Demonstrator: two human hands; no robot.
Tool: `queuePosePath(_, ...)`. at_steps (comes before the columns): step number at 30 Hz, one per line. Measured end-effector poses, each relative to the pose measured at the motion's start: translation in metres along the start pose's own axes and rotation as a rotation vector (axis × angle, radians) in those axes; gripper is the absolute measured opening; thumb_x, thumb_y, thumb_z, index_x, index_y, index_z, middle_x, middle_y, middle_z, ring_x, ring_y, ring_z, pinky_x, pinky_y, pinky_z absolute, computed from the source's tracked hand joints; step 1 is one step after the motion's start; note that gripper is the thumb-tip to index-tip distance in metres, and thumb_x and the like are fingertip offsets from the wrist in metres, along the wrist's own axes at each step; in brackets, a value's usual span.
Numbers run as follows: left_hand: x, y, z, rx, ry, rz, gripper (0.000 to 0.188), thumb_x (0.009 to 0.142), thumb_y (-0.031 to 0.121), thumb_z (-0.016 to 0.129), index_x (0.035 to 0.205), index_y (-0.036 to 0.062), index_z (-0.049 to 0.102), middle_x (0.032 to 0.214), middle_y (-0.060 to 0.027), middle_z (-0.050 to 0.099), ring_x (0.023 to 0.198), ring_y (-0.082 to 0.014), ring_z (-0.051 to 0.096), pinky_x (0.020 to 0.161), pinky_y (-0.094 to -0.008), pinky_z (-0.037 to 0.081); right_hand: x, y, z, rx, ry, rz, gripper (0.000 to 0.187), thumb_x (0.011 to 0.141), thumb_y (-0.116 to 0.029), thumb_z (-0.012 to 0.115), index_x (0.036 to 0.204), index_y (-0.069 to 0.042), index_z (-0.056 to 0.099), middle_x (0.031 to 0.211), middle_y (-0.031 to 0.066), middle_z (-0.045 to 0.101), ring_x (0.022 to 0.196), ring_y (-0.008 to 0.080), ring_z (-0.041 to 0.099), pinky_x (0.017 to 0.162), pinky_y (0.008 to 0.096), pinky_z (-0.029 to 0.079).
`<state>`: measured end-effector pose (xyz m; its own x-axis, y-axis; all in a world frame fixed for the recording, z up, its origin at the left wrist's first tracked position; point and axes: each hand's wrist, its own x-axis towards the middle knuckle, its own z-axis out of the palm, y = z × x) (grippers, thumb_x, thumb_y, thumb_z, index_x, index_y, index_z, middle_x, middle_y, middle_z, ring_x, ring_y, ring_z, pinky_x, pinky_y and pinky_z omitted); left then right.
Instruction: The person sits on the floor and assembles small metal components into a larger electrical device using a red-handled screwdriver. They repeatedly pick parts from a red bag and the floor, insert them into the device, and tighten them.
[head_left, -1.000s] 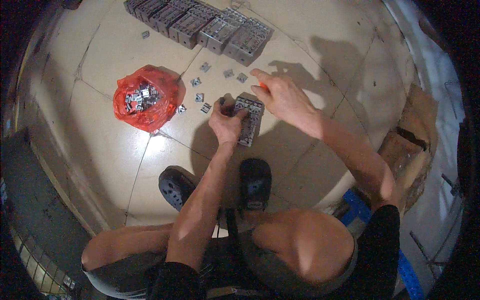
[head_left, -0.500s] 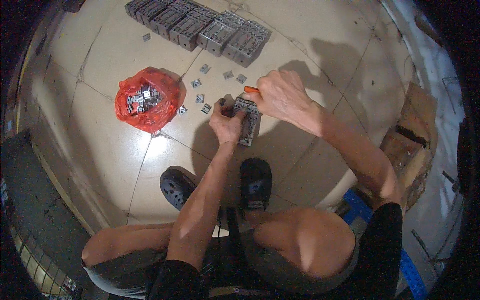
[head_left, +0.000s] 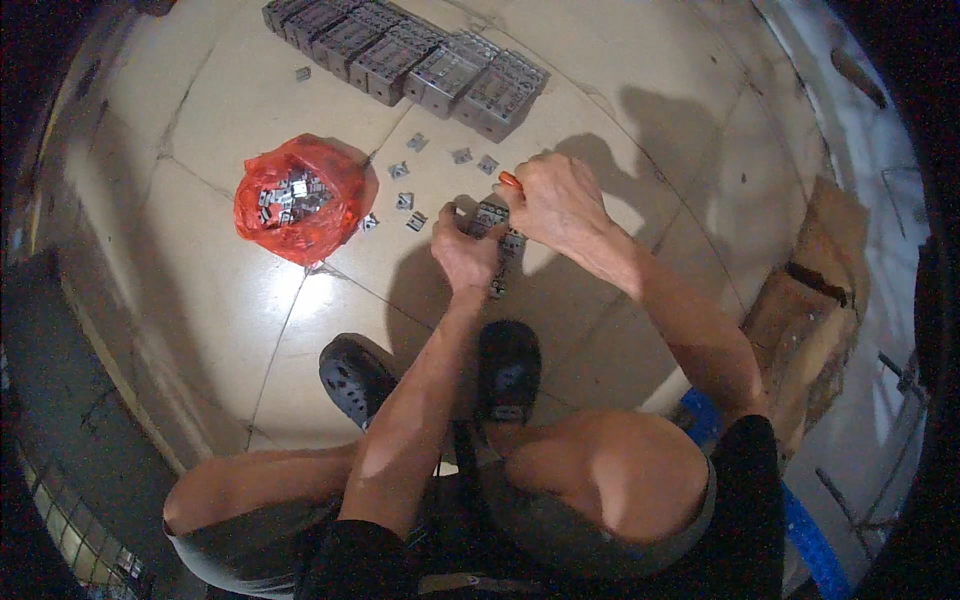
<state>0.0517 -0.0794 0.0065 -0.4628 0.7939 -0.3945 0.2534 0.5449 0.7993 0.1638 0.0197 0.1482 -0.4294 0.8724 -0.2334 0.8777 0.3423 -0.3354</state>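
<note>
My left hand [head_left: 468, 258] is closed round a grey rectangular block [head_left: 492, 213] with rows of small metal fittings on its face. The block is on the floor just beyond my feet, partly hidden by my fingers. Above its right side, my right hand [head_left: 560, 200] is wrapped round an orange-handled tool [head_left: 510, 181]. Only the end of that handle shows; the tip is hidden behind the hand. To the left of the block lie several small square metal pieces [head_left: 404, 201].
A red plastic bag [head_left: 335, 165], its mouth spread, holds many similar metal pieces at the left. At the far side, a row of like grey blocks [head_left: 500, 95] stands close together. My dark clogs [head_left: 509, 365] are near; torn cardboard [head_left: 790, 310] lies at the right.
My left hand has shifted a little to the right and covers more of the block's lower part. The orange handle now slants more steeply in my right hand. The whole view has shifted slightly.
</note>
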Motion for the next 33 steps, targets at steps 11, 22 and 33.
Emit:
queuePosePath(11,-0.01,-0.017,-0.007,0.118,-0.073,0.2,0.078,0.073,0.019,0.091,0.135,-0.0068,0.053,0.106,-0.0204,0.07,0.094,-0.0317,0.071,0.085,-0.0416,0.057,0.018,0.051,0.037,1.043,-0.424,0.06,0.033,0.091,-0.035,0.077,0.082,-0.004,0.073,0.069,0.0021,0.065,0.067,0.0127,0.061,0.061,0.0309,0.046)
queuePosePath(22,-0.02,-0.019,0.006,-0.385,-0.028,-0.151,0.075,0.069,-0.003,0.088,0.135,-0.0051,0.052,0.106,-0.0133,0.063,0.095,-0.022,0.065,0.083,-0.0356,0.054,-0.002,0.01,0.056,1.565,0.062,0.467,0.015,0.082,-0.011,0.084,0.085,-0.003,0.072,0.074,-0.0037,0.062,0.062,0.004,0.049,0.056,0.0224,0.035)
queuePosePath(33,-0.023,-0.018,0.016,-0.328,0.029,-0.073,0.071,0.069,-0.001,0.088,0.132,-0.0065,0.055,0.107,-0.0161,0.065,0.096,-0.0253,0.067,0.084,-0.0371,0.055,-0.003,0.019,0.061,1.634,0.143,0.478,0.024,0.08,-0.008,0.084,0.1,-0.002,0.072,0.086,-0.0004,0.068,0.071,0.006,0.056,0.061,0.0219,0.039)
